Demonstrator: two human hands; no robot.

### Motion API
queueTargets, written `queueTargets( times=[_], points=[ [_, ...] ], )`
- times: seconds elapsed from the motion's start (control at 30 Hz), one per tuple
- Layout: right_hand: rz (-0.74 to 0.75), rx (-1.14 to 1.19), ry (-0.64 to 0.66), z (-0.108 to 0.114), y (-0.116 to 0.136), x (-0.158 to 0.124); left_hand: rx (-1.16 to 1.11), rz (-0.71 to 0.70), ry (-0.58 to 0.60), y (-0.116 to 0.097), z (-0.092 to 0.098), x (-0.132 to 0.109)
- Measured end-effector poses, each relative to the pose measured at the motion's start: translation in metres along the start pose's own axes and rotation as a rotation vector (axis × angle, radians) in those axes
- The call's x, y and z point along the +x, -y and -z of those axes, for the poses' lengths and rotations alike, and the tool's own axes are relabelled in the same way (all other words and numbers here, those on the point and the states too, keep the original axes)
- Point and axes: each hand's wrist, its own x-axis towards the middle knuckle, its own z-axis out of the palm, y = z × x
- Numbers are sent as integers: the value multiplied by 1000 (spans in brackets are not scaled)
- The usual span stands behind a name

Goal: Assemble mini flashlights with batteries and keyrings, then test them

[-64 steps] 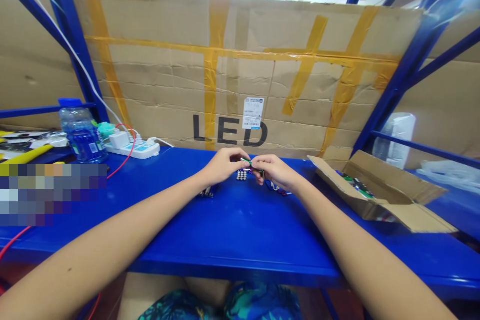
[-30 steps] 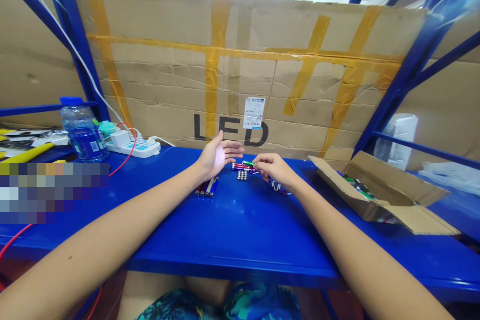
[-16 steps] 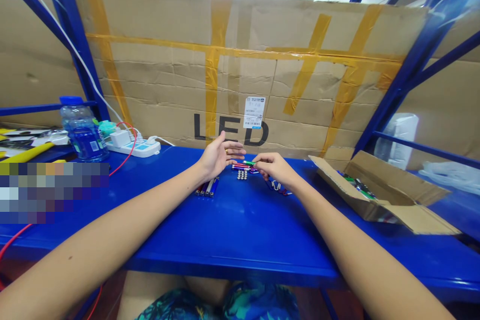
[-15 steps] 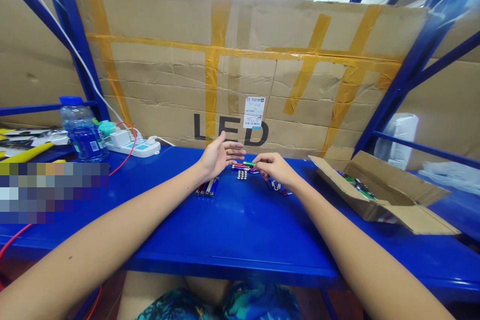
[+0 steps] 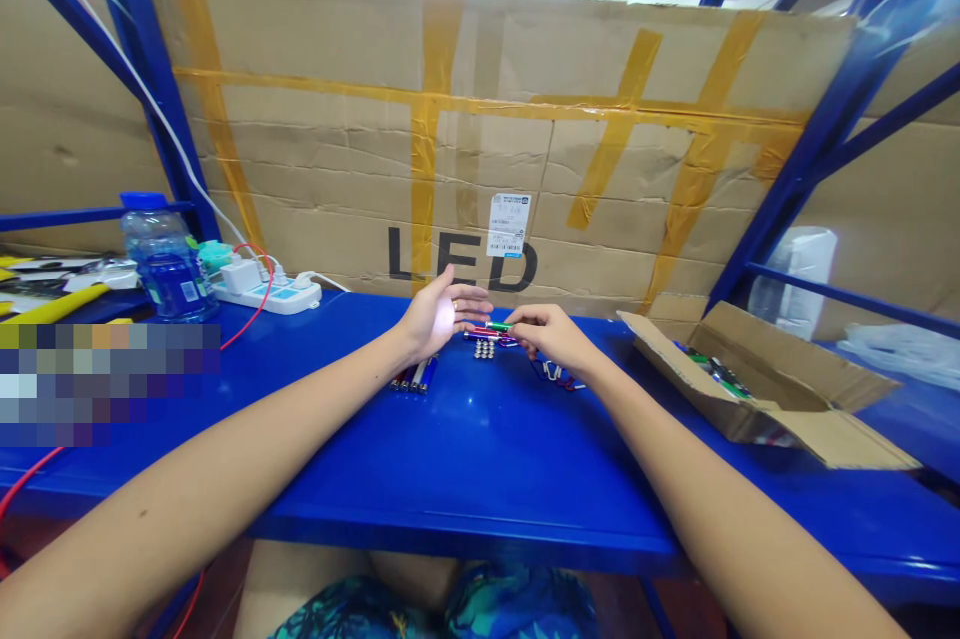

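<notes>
Green mini flashlight pinched in one hand, its beam on the other palm.

Behind the blue shelf leans a taped cardboard sheet printed LED; an open carton lies to the right. The left hand is spread, fingers apart, palm lit by a bright spot. The right hand closes thumb and fingertips on the tail of the green flashlight (its nose aims at the lit palm, just short of it). Below sit small batteries and a row of flashlights.
</notes>
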Motion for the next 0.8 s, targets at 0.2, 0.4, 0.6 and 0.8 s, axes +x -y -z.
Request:
queueTargets(
  times=[0.2,0.4,0.6,0.8],
  points=[
    [7,11,2,0,0,0,2,2,1,0,1,1],
    [5,1,5,-1,0,0,12,0,0,2,0,1],
    [18,-15,20,-2,-1,1,-3,7,12,2,-1,0],
    [46,-54,27,-2,1,-1,-3,9,17,3,-1,-1]
  ],
)
